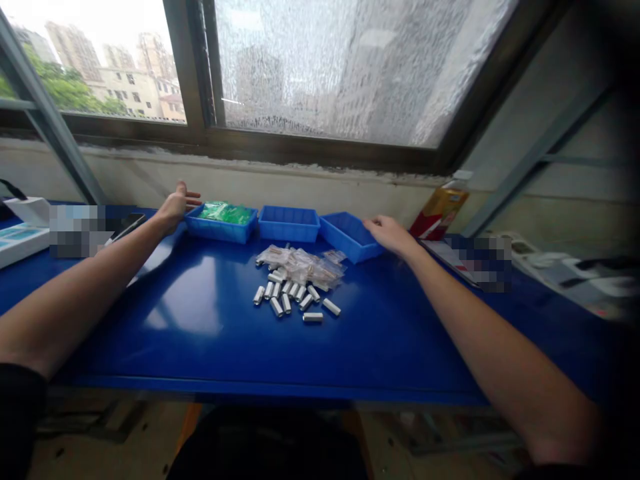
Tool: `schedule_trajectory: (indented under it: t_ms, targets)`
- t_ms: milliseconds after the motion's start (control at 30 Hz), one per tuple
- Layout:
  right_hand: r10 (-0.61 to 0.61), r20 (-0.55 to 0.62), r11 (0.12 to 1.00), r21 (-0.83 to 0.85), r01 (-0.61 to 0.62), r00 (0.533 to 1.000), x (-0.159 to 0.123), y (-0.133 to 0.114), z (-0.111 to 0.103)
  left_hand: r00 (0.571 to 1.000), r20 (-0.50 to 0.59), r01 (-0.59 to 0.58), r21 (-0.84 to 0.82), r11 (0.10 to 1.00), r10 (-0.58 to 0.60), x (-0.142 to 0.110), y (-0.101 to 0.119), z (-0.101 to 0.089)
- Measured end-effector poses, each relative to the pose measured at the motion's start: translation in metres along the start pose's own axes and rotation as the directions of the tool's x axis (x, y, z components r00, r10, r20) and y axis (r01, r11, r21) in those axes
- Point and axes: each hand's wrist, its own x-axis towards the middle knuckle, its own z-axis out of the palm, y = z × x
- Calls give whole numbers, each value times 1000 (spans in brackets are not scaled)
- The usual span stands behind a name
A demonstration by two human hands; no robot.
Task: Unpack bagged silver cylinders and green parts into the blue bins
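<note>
My left hand is at the left end of a blue plastic bin, its fingers stretched out over the corner. Green plastic packets fill that bin. On the other side, my right hand grips the right end of an angled blue bin, fingertips at its rim. Between these two stands a third blue bin. In front of the bins lies a heap of clear plastic bags with small parts inside. Several short silvery metal cylinders are scattered nearer to me.
Everything stands on a blue table below a window. At the left are a phone and a white box. A red and gold carton stands at the right, near a clipboard-like item.
</note>
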Motion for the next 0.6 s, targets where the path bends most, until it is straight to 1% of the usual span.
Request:
schedule_trajectory:
  t_ms: [133,300,467,600]
  targets:
    - [-10,19,1000,-16,10,1000,-1,-1,-1,993,57,108,-73,991,-104,-3,6,-1]
    - [-32,54,999,-1,32,998,0,3,-2,966,107,251,-158,955,-236,-11,1,1]
    - [-34,76,999,38,31,997,-3,8,-3,947,179,310,-292,905,-266,-9,2,4]
    - [-21,104,998,59,15,994,-7,9,-4,935,209,345,-349,871,-286,-11,5,4]
